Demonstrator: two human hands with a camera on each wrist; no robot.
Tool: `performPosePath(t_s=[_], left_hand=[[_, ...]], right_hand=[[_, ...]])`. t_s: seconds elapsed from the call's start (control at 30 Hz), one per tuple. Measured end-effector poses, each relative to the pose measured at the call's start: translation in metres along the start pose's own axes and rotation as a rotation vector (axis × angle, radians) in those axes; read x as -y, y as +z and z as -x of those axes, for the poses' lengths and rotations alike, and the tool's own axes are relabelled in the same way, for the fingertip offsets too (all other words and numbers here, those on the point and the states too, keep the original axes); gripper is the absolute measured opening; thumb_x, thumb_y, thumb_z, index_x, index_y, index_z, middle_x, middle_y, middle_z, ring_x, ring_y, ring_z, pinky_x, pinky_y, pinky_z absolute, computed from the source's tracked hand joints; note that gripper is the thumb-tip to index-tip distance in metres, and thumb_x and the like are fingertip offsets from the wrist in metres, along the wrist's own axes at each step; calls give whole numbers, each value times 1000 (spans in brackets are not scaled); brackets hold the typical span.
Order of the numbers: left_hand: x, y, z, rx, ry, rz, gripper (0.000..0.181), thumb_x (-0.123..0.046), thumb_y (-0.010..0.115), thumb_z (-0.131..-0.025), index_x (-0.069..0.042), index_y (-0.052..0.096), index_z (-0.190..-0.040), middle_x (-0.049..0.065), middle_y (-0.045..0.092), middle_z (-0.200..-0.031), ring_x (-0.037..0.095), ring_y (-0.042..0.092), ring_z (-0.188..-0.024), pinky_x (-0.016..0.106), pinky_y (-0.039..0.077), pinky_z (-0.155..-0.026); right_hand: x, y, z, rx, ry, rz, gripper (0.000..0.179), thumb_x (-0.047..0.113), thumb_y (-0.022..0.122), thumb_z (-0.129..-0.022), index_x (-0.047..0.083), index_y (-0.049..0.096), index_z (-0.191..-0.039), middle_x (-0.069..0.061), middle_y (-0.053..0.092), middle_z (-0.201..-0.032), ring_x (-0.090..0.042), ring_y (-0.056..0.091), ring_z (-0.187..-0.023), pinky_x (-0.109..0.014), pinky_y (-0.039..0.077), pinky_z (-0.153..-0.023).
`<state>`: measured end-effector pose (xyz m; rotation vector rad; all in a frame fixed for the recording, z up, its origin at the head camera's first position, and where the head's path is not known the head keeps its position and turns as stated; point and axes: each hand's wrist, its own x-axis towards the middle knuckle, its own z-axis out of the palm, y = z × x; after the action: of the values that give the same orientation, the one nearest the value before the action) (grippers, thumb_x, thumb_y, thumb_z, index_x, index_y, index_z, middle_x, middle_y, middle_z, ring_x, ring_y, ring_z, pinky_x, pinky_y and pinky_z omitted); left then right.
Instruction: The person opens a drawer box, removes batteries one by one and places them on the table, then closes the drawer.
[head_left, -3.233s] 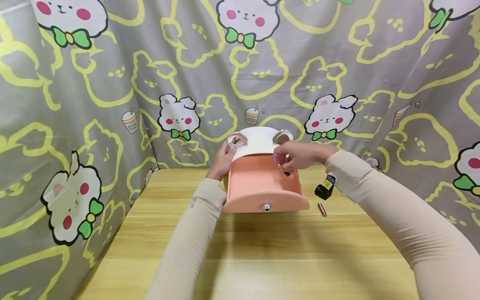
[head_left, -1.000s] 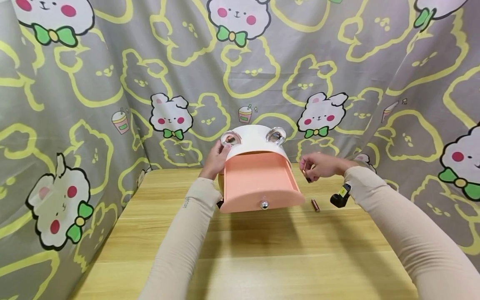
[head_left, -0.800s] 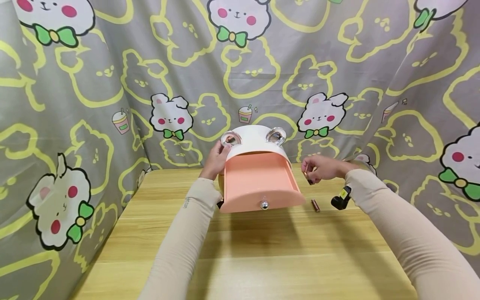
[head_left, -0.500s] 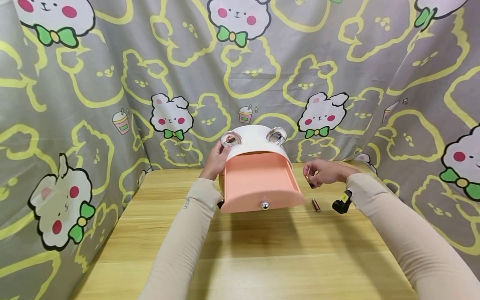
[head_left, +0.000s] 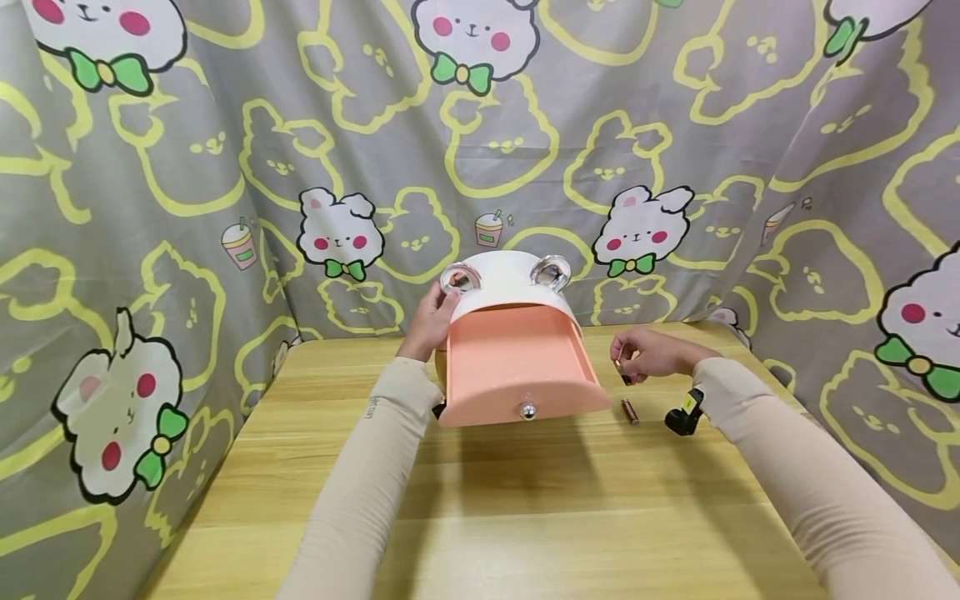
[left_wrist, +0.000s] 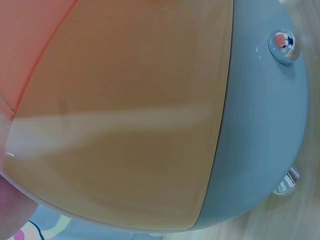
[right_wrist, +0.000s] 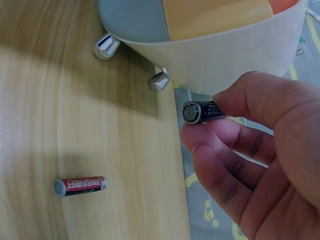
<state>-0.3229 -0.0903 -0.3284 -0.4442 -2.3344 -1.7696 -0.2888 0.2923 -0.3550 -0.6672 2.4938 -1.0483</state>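
A white-topped storage box [head_left: 501,282] with two silver rings stands on the table, its peach drawer [head_left: 517,354] pulled out. My left hand [head_left: 429,325] holds the left side of the box, thumb near the ring; most of its fingers are hidden. In the left wrist view, a brown panel and a blue-grey drawer front [left_wrist: 260,120] fill the picture. To the right of the box, my right hand [head_left: 651,353] pinches a dark battery [right_wrist: 202,112] between thumb and fingers. A second battery [right_wrist: 80,185], red and black, lies on the table below that hand.
A wooden table [head_left: 480,533] carries the box. Behind it and at both sides hangs a grey curtain [head_left: 517,158] printed with rabbits. A black wrist camera [head_left: 684,414] sits at my right cuff. Silver feet [right_wrist: 160,80] stick out under the box.
My right hand has moved from over the drawer's right side to the right of the box, then lower towards the table, battery still pinched. The left hand keeps its hold on the box.
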Motion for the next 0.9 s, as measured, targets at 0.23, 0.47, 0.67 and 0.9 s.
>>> performPosePath(t_s=[0.23, 0.47, 0.67, 0.9], left_hand=[[2, -1, 0, -7, 1, -1, 39, -28, 45, -104, -9, 46, -138, 15, 53, -128, 25, 49, -111, 39, 36, -102], [2, -2, -1, 0, -5, -3, 42, -31, 45, -104, -9, 45, -140, 16, 53, -130, 26, 48, -112, 40, 35, -103], [1, -2, -1, 10, -9, -1, 44, -32, 44, -104, -10, 43, -142, 16, 51, -133, 26, 47, -114, 40, 34, -105], [2, -1, -1, -7, 5, -13, 41, -29, 44, -104, -10, 45, -141, 15, 53, -129, 25, 49, -112, 39, 36, -103]], right_hand=[[-11, 4, 0, -7, 23, -39, 11, -7, 55, -89, -7, 49, -99, -11, 56, -77, -19, 55, -63, -33, 50, -58], [-20, 10, 2, -14, 17, -71, 10, -7, 56, -89, -5, 50, -97, -10, 56, -77, -19, 55, -63, -34, 51, -58], [-28, 14, 4, -23, 27, -93, 13, -7, 56, -88, -7, 50, -99, -9, 53, -77, -20, 54, -63, -34, 50, -57], [-33, 18, 5, -27, 36, -101, 11, -7, 55, -89, -5, 50, -99, -10, 54, -79, -19, 54, -63, -32, 50, -57]])
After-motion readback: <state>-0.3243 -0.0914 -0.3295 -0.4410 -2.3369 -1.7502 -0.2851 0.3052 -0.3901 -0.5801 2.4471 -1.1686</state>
